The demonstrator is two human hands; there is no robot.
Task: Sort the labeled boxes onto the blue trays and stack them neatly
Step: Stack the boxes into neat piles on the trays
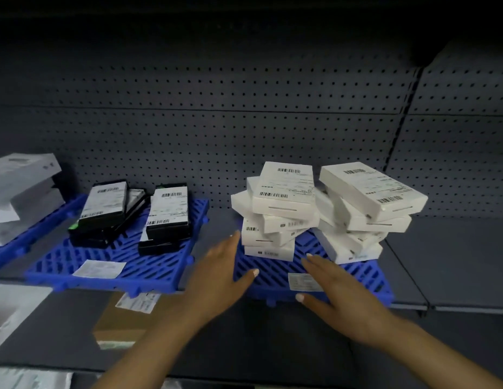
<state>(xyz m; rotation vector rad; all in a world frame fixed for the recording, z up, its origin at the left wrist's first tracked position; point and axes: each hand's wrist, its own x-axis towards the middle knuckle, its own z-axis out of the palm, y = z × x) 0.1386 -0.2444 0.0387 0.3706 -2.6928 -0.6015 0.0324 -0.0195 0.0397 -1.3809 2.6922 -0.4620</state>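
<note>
Two uneven stacks of white labeled boxes stand on the right blue tray (365,279): a left stack (275,211) and a right stack (362,211), both with boxes twisted out of line. The middle blue tray (76,259) holds several black labeled boxes (168,214) in loose piles. My left hand (216,279) reaches out with straight fingers at the right tray's front left corner, fingertips near the left stack's base. My right hand (337,299) hovers flat over the tray's front edge, holding nothing.
A third blue tray (28,234) at far left carries larger white boxes (20,189). Loose paper labels lie on both nearer trays. A brown cardboard box (126,318) sits on the lower shelf. The grey pegboard wall backs the shelf.
</note>
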